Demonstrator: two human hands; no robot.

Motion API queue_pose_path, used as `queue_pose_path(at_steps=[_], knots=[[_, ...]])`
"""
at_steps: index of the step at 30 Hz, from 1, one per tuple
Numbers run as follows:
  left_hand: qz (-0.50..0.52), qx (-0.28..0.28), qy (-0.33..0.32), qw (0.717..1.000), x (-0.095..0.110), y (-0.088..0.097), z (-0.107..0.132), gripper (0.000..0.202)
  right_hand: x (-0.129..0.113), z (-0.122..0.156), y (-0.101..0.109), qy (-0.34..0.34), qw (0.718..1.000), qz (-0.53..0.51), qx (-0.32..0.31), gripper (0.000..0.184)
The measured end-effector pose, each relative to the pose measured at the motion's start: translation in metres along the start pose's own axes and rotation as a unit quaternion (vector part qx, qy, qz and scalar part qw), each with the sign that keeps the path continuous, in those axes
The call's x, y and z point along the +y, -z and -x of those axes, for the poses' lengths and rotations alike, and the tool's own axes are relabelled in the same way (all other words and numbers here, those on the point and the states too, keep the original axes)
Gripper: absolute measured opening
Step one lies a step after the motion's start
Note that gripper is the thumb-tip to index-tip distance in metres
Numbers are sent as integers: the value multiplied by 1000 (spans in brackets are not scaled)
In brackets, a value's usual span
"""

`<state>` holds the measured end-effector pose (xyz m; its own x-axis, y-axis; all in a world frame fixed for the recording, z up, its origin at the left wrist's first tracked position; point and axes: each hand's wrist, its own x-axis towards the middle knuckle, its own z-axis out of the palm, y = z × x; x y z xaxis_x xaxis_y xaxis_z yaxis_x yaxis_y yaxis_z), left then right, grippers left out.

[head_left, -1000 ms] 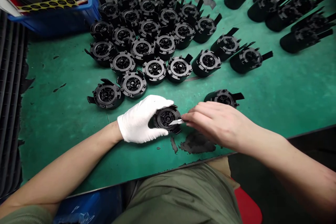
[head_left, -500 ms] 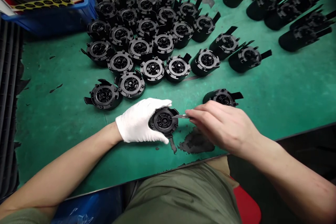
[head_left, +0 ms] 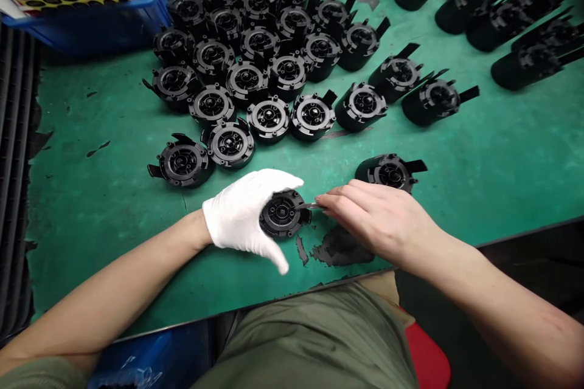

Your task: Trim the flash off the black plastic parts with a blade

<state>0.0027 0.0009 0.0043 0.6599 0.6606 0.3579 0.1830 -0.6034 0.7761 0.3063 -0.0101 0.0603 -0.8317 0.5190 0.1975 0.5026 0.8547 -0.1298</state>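
Note:
My left hand (head_left: 244, 213), in a white glove, curves round the left side of a round black plastic housing (head_left: 281, 211). Its thumb is spread away from the rim, and the fingers reach over the far side. The housing's ribbed end faces up, with one tab at the right. My bare right hand (head_left: 365, 209) pinches a thin pointed metal blade (head_left: 310, 205), whose tip is at the right part of the housing's face. Most of the blade's handle is hidden in the fingers. Just behind that hand sits another black housing (head_left: 385, 171), partly covered.
Several similar black housings (head_left: 246, 79) stand grouped across the green table (head_left: 128, 206), with more housings (head_left: 524, 64) at the far right. A blue bin (head_left: 104, 27) holding shiny parts is at the back left. Dark worn patches (head_left: 342, 247) mark the table's front.
The housing under my left hand has turned, its tab going from the near side to the right. My left thumb has swung away from the rim. The blade has shifted slightly left.

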Motion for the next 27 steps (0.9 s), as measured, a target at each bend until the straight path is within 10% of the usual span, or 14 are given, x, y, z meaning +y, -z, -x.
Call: queue_pose_path(at_steps=[27], knots=[[-59, -38, 2, 998, -2, -5, 0, 99, 25, -28, 14, 126, 988, -3, -89, 27]])
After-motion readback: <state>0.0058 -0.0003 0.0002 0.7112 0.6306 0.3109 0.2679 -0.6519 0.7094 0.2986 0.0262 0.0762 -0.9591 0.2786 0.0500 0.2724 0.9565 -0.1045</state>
